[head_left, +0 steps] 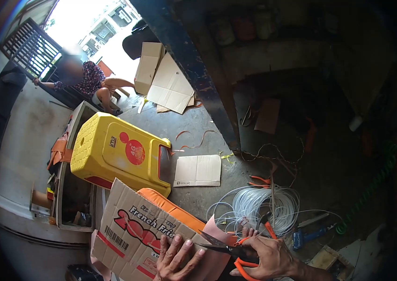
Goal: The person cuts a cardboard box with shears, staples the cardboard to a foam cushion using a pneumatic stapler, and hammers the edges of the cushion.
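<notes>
A piece of printed cardboard box (135, 234) slants across the lower middle of the head view, marked "French Fries" with a barcode. My left hand (179, 260) lies on its lower right part, fingers stretched and spread; the thumb is hidden. Orange-handled scissors (243, 262) are in my right hand (273, 257), fingers wrapped round the handles. Their dark blades are parted at the cardboard's right edge, near my left fingertips. A pink sheet (215, 232) shows beside the blades, and an orange padded piece (175, 208) lies behind the cardboard.
A yellow stool (109, 145) lies on its side ahead. Coiled clear line (273, 208), pliers (260, 181) and a blue tool (311, 236) are at the right. Flat cardboard (198, 171) rests on the floor. Another person (90, 79) sits at the far left, near more cardboard (170, 86).
</notes>
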Demonstrator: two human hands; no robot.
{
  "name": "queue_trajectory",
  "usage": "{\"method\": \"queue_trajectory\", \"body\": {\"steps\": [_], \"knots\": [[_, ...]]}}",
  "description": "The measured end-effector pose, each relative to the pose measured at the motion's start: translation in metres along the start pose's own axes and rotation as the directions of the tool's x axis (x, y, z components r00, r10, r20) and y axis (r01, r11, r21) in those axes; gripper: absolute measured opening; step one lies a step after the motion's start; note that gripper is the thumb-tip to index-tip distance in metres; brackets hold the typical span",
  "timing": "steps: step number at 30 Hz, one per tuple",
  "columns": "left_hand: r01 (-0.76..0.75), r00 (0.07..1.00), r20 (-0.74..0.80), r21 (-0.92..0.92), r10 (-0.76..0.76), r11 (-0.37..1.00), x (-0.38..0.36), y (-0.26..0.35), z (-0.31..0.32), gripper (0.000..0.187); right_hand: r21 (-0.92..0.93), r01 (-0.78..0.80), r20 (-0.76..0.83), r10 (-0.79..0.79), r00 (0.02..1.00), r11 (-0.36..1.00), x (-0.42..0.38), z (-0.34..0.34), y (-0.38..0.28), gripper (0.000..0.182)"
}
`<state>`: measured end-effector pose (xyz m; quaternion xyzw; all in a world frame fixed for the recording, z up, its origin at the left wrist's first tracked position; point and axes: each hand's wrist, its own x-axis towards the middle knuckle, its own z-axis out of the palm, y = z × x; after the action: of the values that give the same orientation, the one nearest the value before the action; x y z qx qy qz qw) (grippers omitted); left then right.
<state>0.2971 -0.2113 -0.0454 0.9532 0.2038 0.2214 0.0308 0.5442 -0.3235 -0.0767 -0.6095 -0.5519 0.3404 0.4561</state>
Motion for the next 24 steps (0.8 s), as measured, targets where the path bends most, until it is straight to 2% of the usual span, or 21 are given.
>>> {"method": "queue_trajectory", "body": {"steps": [3,6,8,11,12,14,17,24], "knots": [[-0.012,1.000,-0.005,0.022,0.013,1.000,-0.003,-0.001,0.001,0.035,-0.021,0.035,0.053,-0.034,0.998,0.999,0.002,-0.002,0.000,0.056],[-0.012,0.999,0.043,0.037,0.010,0.999,-0.005,-0.002,-0.001,0.034,0.008,-0.045,0.139,0.043,0.989,0.999,0.007,0.000,0.002,0.053],[0.014,0.998,0.056,0.015,-0.014,1.000,-0.005,0.001,-0.002,0.036,-0.038,-0.124,0.322,0.130,0.938,0.992,0.019,-0.006,-0.001,0.072],[0.021,0.999,0.046,0.017,-0.022,1.000,-0.007,0.001,-0.002,0.037,0.035,-0.217,0.407,0.184,0.895,0.976,0.020,-0.003,0.014,0.079],[0.025,0.999,0.042,0.017,-0.026,1.000,-0.007,0.000,-0.002,0.037,0.031,-0.216,0.410,0.185,0.893,0.976,0.018,-0.001,0.019,0.079],[0.005,0.998,0.055,0.028,-0.006,1.000,-0.008,-0.001,-0.002,0.037,-0.072,0.035,0.286,-0.013,0.958,0.997,0.013,0.002,0.025,0.078],[0.045,0.998,0.043,-0.009,-0.045,0.999,-0.007,0.002,-0.003,0.038,-0.113,0.078,0.287,-0.042,0.957,0.991,0.016,-0.002,0.018,0.077],[0.011,1.000,0.023,0.008,-0.011,1.000,-0.008,-0.001,-0.003,0.041,-0.027,-0.039,0.343,0.046,0.938,0.999,0.014,-0.006,0.017,0.078]]}}
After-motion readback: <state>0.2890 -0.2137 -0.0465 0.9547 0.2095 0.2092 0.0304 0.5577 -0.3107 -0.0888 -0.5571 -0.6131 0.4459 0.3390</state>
